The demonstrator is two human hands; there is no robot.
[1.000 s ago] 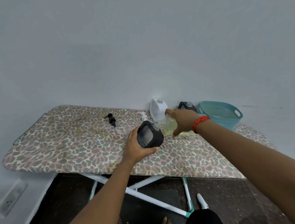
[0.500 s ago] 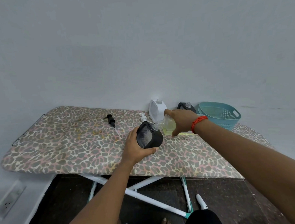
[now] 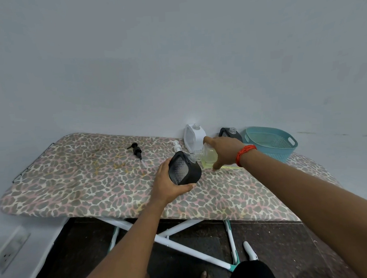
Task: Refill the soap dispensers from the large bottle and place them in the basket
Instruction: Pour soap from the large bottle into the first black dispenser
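My left hand (image 3: pixel 169 182) grips a black soap dispenser (image 3: pixel 183 168) with a clear textured front, tilted above the board. My right hand (image 3: pixel 226 150) holds the large clear bottle (image 3: pixel 206 155) of yellowish soap on its side, its neck meeting the dispenser's opening. A white dispenser (image 3: pixel 192 137) and another black dispenser (image 3: pixel 229 133), both without pumps, stand at the back by the wall. The teal basket (image 3: pixel 271 142) sits at the back right.
A leopard-print ironing board (image 3: pixel 85 185) carries everything. A black pump head (image 3: pixel 138 152) lies on it at centre left, and a white pump (image 3: pixel 176 146) shows behind the held dispenser. A wall socket (image 3: pixel 10 254) is low on the left.
Both hands hold nearly the same pose; the bottle and dispenser have barely shifted while the bottle stays tipped at the opening.
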